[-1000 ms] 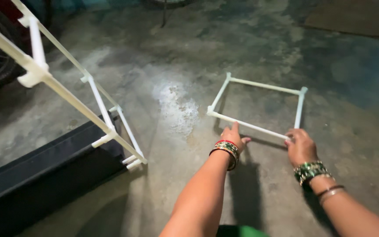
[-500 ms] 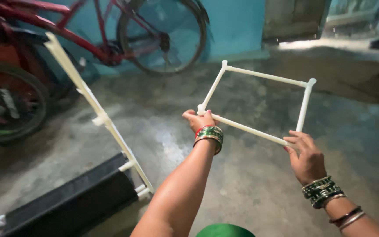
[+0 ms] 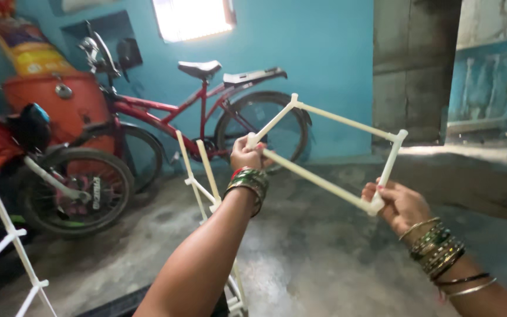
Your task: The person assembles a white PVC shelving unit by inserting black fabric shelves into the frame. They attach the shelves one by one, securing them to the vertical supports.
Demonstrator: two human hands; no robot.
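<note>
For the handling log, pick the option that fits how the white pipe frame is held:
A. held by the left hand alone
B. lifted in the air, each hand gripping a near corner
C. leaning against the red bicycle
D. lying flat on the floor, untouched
B: the white pipe frame is up off the floor, the left hand closed on one near corner and the right hand on the other.

Both arms are reaching forward and up, bare to the elbow. The left hand is closing into a fist, knuckles facing the camera, with bangles stacking at its wrist. The right hand is sitting lower, fingers curling in a pinch, thumb pressing on top, its wrist wearing many bangles.
</note>
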